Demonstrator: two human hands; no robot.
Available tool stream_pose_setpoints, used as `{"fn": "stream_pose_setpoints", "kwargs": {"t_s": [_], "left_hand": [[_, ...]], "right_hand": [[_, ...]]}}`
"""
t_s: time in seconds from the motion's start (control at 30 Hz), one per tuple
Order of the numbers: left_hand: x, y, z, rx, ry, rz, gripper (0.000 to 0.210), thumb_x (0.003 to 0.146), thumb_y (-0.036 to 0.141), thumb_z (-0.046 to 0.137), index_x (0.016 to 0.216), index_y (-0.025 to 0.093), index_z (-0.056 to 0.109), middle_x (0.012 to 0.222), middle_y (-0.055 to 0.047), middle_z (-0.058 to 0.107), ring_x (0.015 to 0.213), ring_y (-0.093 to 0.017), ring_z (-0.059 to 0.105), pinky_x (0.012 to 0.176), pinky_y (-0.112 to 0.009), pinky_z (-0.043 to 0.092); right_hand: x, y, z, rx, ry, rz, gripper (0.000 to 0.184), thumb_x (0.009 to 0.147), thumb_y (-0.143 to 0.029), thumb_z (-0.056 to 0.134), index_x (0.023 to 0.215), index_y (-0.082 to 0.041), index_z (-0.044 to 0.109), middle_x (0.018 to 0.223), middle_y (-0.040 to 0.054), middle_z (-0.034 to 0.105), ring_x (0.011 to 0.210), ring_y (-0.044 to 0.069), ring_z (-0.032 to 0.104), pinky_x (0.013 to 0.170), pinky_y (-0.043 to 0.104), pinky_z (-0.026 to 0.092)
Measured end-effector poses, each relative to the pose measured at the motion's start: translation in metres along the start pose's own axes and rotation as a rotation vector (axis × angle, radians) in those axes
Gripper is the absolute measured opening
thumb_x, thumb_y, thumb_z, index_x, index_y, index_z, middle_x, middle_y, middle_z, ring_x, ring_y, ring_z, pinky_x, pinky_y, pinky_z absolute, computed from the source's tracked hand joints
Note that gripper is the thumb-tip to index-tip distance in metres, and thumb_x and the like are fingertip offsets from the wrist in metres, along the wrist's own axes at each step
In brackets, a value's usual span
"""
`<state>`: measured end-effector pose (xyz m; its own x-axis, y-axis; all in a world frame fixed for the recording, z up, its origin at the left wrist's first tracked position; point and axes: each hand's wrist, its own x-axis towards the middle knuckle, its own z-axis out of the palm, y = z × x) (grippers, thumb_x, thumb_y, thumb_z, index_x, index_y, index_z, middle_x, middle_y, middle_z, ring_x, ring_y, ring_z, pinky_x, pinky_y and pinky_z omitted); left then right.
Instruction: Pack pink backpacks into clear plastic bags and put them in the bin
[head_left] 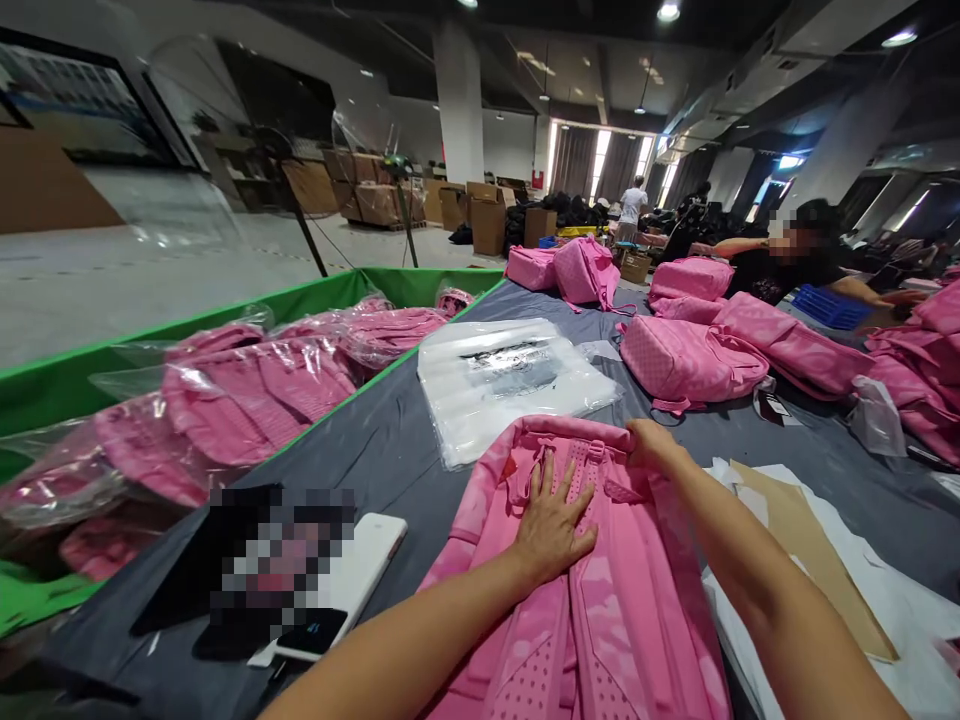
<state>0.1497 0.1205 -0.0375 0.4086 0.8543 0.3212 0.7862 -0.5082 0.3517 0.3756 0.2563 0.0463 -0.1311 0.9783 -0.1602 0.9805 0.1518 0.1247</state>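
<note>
A pink backpack (pixel 637 590) lies on the dark table in front of me, its straps and back panel facing up. My left hand (pixel 553 522) rests flat on that panel, between the shoulder straps, with its fingers spread. At the backpack's far right corner, my right hand (pixel 651 444) has its fingers curled round the pink edge; part of the fingers is hidden. Just beyond the backpack lies a stack of clear plastic bags (pixel 517 385).
A green-edged bin (pixel 390 285) at left holds several pink backpacks in clear plastic (pixel 255 395). A phone and white power bank (pixel 367 560) lie at left front. More pink backpacks (pixel 690 360) sit at right, near a co-worker (pixel 787 260). White paper and cardboard (pixel 817 550) lie at right.
</note>
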Motion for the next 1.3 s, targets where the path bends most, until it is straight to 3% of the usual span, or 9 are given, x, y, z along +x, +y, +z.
{"fn": "stream_pose_setpoints", "kwargs": {"t_s": [0.13, 0.33, 0.43, 0.53, 0.6, 0.67, 0.97, 1.17, 1.3], "left_hand": [[0.010, -0.003, 0.002, 0.009, -0.071, -0.029, 0.064, 0.091, 0.060, 0.061, 0.149, 0.033, 0.054, 0.163, -0.013, 0.039, 0.154, -0.051, 0.007, 0.119, -0.076, 0.006], [0.008, -0.003, 0.003, -0.003, 0.009, -0.032, 0.062, 0.089, 0.059, 0.063, 0.145, 0.034, 0.057, 0.155, -0.009, 0.050, 0.155, -0.048, 0.008, 0.121, -0.073, 0.007], [0.008, -0.003, 0.004, 0.002, 0.025, -0.022, 0.063, 0.089, 0.059, 0.062, 0.146, 0.033, 0.056, 0.156, -0.008, 0.050, 0.154, -0.047, 0.012, 0.121, -0.071, 0.010], [0.009, -0.004, 0.005, 0.013, 0.023, -0.026, 0.060, 0.090, 0.059, 0.061, 0.143, 0.033, 0.059, 0.154, -0.007, 0.051, 0.151, -0.044, 0.023, 0.122, -0.068, 0.015], [0.008, -0.005, 0.004, 0.014, 0.022, -0.032, 0.058, 0.091, 0.059, 0.061, 0.144, 0.035, 0.058, 0.151, -0.006, 0.055, 0.148, -0.040, 0.032, 0.123, -0.064, 0.018], [0.008, -0.004, 0.003, 0.001, 0.024, -0.027, 0.060, 0.093, 0.060, 0.058, 0.148, 0.037, 0.053, 0.150, -0.004, 0.056, 0.144, -0.037, 0.037, 0.123, -0.062, 0.020], [0.009, -0.002, 0.000, -0.016, 0.063, 0.012, 0.067, 0.095, 0.059, 0.055, 0.155, 0.032, 0.044, 0.155, -0.006, 0.051, 0.146, -0.039, 0.035, 0.124, -0.061, 0.020], [0.010, -0.005, -0.001, -0.081, 0.061, 0.009, 0.067, 0.092, 0.058, 0.060, 0.153, 0.032, 0.046, 0.163, -0.007, 0.040, 0.151, -0.043, 0.025, 0.122, -0.067, 0.018], [0.010, -0.003, 0.000, -0.061, 0.019, 0.004, 0.063, 0.095, 0.054, 0.057, 0.151, 0.026, 0.050, 0.157, -0.012, 0.048, 0.154, -0.042, 0.020, 0.122, -0.065, 0.017]], "right_hand": [[0.006, -0.008, 0.004, -0.043, 0.003, 0.024, 0.051, 0.065, -0.024, 0.087, 0.113, -0.018, 0.072, 0.114, 0.0141, 0.074, 0.106, 0.029, 0.070, 0.077, 0.027, 0.047], [-0.016, -0.028, -0.019, -0.126, 0.090, -0.067, 0.032, 0.078, -0.012, 0.076, 0.109, -0.012, 0.073, 0.105, 0.0208, 0.074, 0.101, 0.032, 0.072, 0.081, 0.033, 0.051], [-0.022, -0.066, -0.027, -0.154, 0.191, -0.200, 0.030, 0.092, -0.010, 0.059, 0.120, -0.011, 0.069, 0.115, 0.0241, 0.070, 0.110, 0.032, 0.067, 0.089, 0.040, 0.052], [-0.022, -0.117, -0.027, -0.136, 0.266, -0.448, 0.041, 0.102, -0.016, 0.046, 0.140, -0.025, 0.057, 0.141, 0.0147, 0.059, 0.128, 0.025, 0.055, 0.104, 0.039, 0.046], [-0.019, -0.143, -0.024, -0.104, 0.278, -0.576, 0.040, 0.104, -0.020, 0.045, 0.141, -0.029, 0.055, 0.146, 0.0107, 0.056, 0.131, 0.024, 0.051, 0.106, 0.039, 0.045], [-0.014, -0.156, -0.020, -0.074, 0.277, -0.605, 0.037, 0.104, -0.020, 0.045, 0.138, -0.025, 0.058, 0.143, 0.0134, 0.057, 0.127, 0.026, 0.053, 0.104, 0.041, 0.046], [-0.014, -0.149, -0.003, 0.031, 0.187, -0.215, 0.033, 0.105, -0.023, 0.036, 0.126, -0.017, 0.061, 0.127, 0.0153, 0.060, 0.097, 0.024, 0.070, 0.073, 0.032, 0.051], [-0.004, -0.154, -0.021, 0.108, 0.132, -0.218, 0.034, 0.105, -0.028, 0.039, 0.123, -0.017, 0.065, 0.126, 0.0134, 0.061, 0.104, 0.022, 0.068, 0.083, 0.030, 0.050], [-0.056, -0.127, -0.015, 0.165, 0.143, -0.269, 0.043, 0.106, -0.027, 0.037, 0.145, -0.016, 0.050, 0.139, 0.0146, 0.057, 0.123, 0.023, 0.059, 0.098, 0.032, 0.046]]}}
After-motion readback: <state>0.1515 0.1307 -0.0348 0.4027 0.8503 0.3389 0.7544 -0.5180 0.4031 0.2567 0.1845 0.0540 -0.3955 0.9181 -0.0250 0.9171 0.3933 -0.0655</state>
